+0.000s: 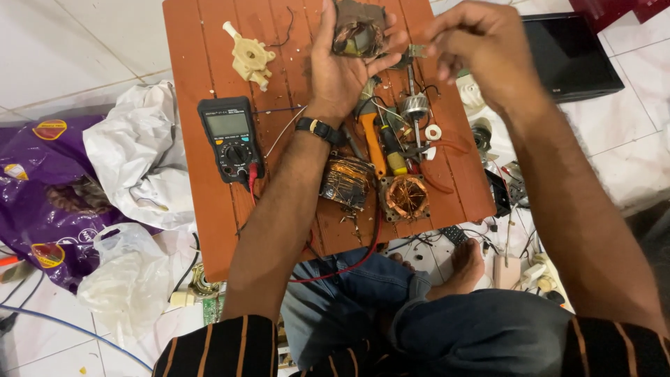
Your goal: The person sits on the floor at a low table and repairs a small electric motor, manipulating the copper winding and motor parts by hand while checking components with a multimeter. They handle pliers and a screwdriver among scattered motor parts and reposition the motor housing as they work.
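Two hands work above the orange table (195, 56). The left hand (342, 70) cups a small motor stator (356, 38) in its palm; the right hand (481, 45) hovers just beside, fingers pinched, though on what I cannot tell. Tilting the palm could drop the stator onto the rotor shaft (415, 105) and screwdrivers (384, 143) below, and its fine winding could snag.

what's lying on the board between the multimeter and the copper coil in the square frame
In the head view, a foil-wrapped coil lies between the multimeter and the framed copper coil; the left forearm crosses above.

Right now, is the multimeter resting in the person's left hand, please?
No, the multimeter lies on the orange table, while the left hand holds a motor winding.
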